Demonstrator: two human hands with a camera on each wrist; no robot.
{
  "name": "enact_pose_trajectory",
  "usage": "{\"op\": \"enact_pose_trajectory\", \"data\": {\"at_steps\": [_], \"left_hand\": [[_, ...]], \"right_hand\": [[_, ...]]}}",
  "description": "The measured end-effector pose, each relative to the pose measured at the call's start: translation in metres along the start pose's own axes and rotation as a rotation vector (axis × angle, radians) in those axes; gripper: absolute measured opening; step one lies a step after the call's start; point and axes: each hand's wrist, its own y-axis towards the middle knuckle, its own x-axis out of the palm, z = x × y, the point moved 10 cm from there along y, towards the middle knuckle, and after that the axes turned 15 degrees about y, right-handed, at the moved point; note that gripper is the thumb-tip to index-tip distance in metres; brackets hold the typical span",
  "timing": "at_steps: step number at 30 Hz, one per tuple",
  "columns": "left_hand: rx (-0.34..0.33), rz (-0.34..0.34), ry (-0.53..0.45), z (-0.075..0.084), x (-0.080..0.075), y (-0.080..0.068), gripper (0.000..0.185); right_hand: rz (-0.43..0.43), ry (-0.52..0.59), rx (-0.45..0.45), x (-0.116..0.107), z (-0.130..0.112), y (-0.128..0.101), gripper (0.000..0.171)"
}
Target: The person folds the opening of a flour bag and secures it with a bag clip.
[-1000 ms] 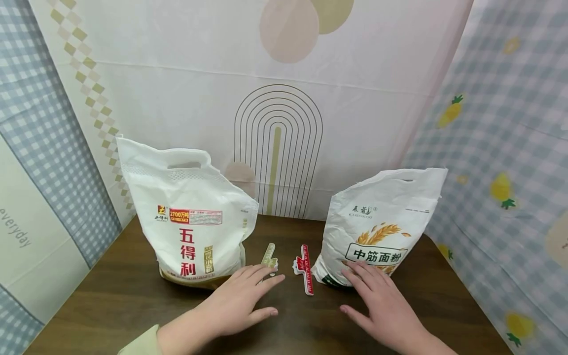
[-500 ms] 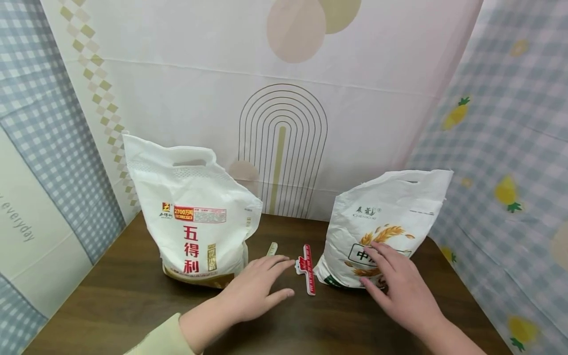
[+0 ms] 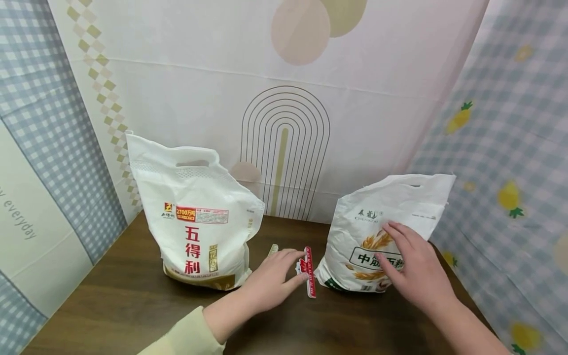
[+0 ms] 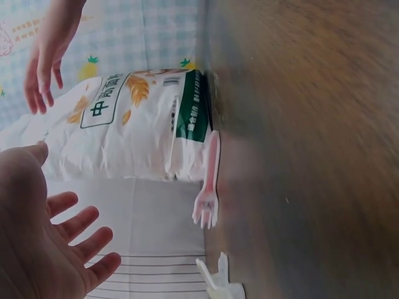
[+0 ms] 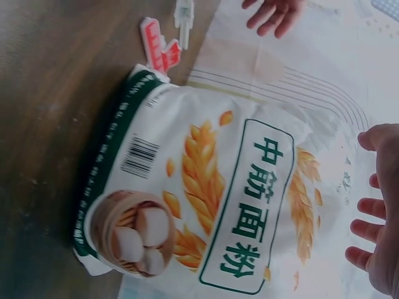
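My left hand (image 3: 276,280) hovers over the table with fingers spread and nothing in them, its fingertips overlapping the red sealing clip (image 3: 310,283) in the head view. Behind that hand, a pale green sealing clip (image 3: 274,248) is mostly hidden. To the right, my right hand (image 3: 419,268) is held in front of the smaller white flour bag (image 3: 348,231), covering part of its printed label. The right wrist view shows this hand (image 5: 388,205) with fingers apart, beside the bag's upper part (image 5: 333,187). Both clips lie flat between the two bags.
A larger white flour bag (image 3: 195,192) with red lettering stands upright on the left of the dark wooden table (image 3: 106,305). Patterned cloth (image 3: 186,98) hangs behind the table, and checked cloth (image 3: 483,162) hangs along the right side.
My left hand has moved right, from the pale green clip toward the red one. My right hand has risen and shifted right along the smaller bag's front. The view has turned slightly left.
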Motion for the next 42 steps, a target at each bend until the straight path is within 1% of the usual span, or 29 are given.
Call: {"op": "enact_pose_trajectory", "data": {"at_steps": [8,12,16,21,24,30,36,40,42], "left_hand": [[-0.022,0.031,-0.048,0.006,0.001,0.012,0.058],[-0.031,0.043,-0.073,0.007,0.002,0.02,0.053],[-0.048,0.04,-0.115,0.008,0.004,0.028,0.05],[-0.076,0.036,-0.161,0.007,0.005,0.037,0.053],[-0.093,0.052,-0.177,0.005,0.004,0.043,0.053],[-0.115,0.089,-0.214,0.005,0.004,0.054,0.052],[-0.133,0.116,-0.262,0.011,-0.002,0.067,0.052],[-0.149,0.107,-0.3,0.017,-0.005,0.076,0.053],[-0.161,0.093,-0.325,0.019,-0.005,0.08,0.054]], "right_hand": [[0.084,0.01,0.077,-0.018,0.01,0.016,0.057],[0.146,0.015,0.081,-0.029,0.015,0.022,0.053],[0.2,0.014,0.041,-0.041,0.014,0.03,0.051],[0.227,0.007,0.026,-0.054,0.014,0.041,0.05],[0.247,0.009,0.018,-0.061,0.015,0.047,0.05],[0.301,0.005,-0.034,-0.074,0.016,0.057,0.048],[0.297,-0.008,-0.099,-0.079,0.015,0.07,0.048],[0.283,-0.023,-0.145,-0.08,0.013,0.08,0.047],[0.263,-0.032,-0.158,-0.078,0.013,0.084,0.047]]}}
